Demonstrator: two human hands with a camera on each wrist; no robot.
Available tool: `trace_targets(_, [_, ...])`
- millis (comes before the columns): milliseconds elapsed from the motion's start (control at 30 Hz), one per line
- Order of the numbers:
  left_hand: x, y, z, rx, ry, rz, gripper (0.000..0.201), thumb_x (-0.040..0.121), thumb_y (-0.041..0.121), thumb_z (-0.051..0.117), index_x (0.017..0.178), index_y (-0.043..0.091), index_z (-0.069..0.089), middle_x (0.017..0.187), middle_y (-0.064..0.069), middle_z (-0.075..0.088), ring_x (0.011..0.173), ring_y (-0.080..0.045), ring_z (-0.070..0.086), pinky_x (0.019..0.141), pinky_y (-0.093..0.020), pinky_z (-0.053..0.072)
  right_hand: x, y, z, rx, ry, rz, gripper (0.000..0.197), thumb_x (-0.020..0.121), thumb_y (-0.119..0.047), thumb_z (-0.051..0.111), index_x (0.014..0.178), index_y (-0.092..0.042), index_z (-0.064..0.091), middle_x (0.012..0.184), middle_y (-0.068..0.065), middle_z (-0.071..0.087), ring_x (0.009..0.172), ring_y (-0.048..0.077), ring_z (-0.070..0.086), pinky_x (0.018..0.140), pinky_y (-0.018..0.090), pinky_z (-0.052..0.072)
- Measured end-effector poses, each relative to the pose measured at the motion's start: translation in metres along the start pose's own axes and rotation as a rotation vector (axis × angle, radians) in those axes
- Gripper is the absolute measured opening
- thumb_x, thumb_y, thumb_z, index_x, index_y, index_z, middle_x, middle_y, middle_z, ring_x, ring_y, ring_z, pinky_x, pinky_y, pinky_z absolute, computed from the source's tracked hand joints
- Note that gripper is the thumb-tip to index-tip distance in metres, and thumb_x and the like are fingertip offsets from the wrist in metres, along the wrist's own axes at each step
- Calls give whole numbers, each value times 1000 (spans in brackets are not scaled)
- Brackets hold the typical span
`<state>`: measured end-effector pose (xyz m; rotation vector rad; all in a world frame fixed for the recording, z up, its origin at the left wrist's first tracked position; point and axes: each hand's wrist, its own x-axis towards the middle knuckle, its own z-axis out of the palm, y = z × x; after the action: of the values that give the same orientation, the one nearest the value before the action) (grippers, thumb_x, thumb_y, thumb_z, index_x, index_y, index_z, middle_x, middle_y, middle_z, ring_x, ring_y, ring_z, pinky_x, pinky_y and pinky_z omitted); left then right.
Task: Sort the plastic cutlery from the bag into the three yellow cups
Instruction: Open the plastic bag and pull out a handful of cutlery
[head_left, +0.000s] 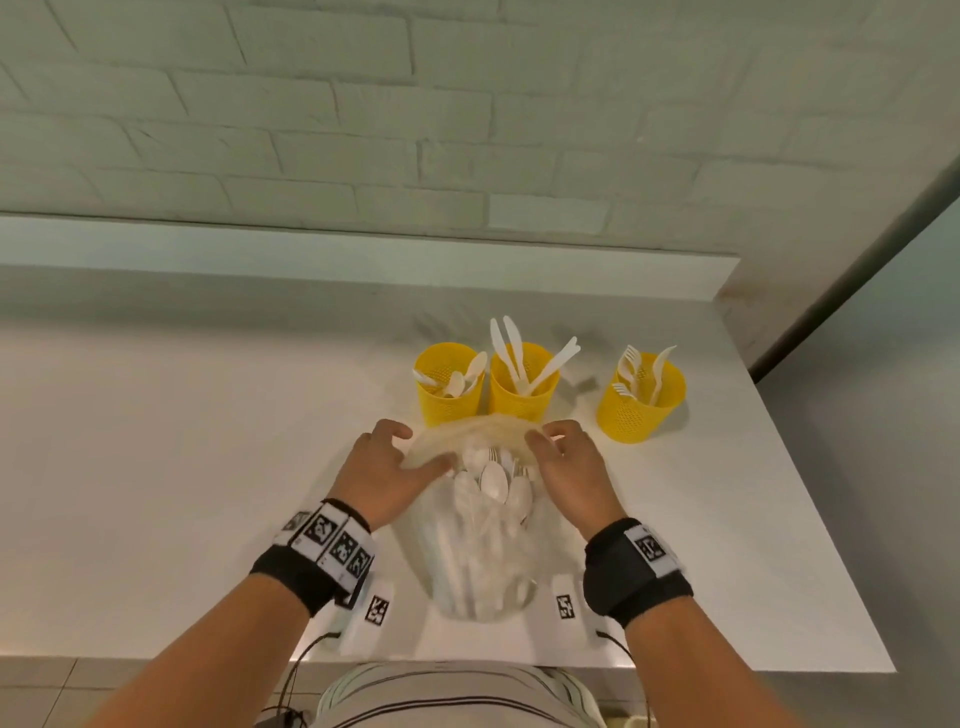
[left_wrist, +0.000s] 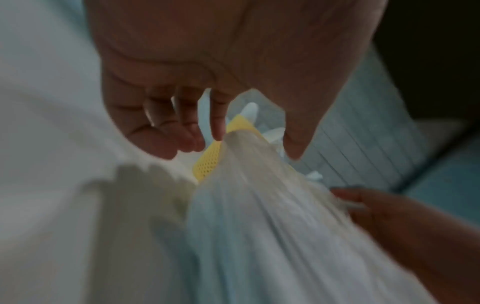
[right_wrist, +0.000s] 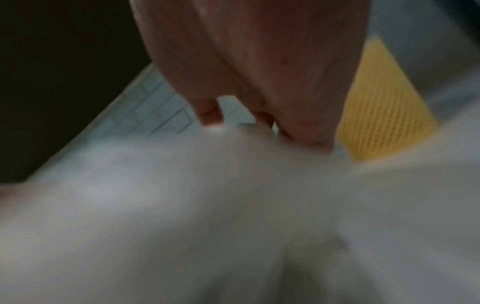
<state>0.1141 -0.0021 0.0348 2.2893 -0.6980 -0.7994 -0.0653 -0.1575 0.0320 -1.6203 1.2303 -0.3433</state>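
A clear plastic bag (head_left: 483, 551) full of white spoons and forks (head_left: 493, 483) lies on the white counter in front of me. My left hand (head_left: 423, 449) holds the left side of the bag's mouth, and my right hand (head_left: 540, 436) pinches the right side, stretching the film between them. Behind the bag stand three yellow cups: the left cup (head_left: 449, 402) holds spoons, the middle cup (head_left: 522, 397) knives, the right cup (head_left: 639, 413) forks. In the left wrist view the bag film (left_wrist: 259, 226) runs up between my thumb and index finger. The right wrist view is blurred; fingers curl over the film (right_wrist: 233, 205).
The white counter (head_left: 182, 467) ends at a front edge near my body and a right edge past the fork cup. A white brick wall with a ledge (head_left: 363, 244) backs it. Two small printed markers (head_left: 377, 610) (head_left: 565, 605) lie beside the bag's base.
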Motion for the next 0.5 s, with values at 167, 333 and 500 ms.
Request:
trace_targets(167, [-21,-5,3,47,-150,-44,38,83,34,71,110,17,50,78,-5,70,59,-18,67,57,-28,52,-25,16,-17,-288,-86,29,50,88,-45,68,127,-17,56,119,5,60,108,23,60,80,30,50])
trace_targets(333, [-27,-7,-10,-459,-225,-108,31,85,-10,62,112,5,59,82,-14,71,67,-21,69,67,-35,61,-33,31,-14,-55,-142,11,25,83,-28,66,83,-3,66,81,10,69,81,31,68,68,39,56])
trace_targets(500, [-22,-16,-20,-1089,-336,-351,53,84,-25,30,108,12,60,72,0,63,60,-10,63,58,-23,52,-47,36,-21,808,-205,257,12,99,4,54,98,3,66,86,15,66,75,25,60,77,40,51])
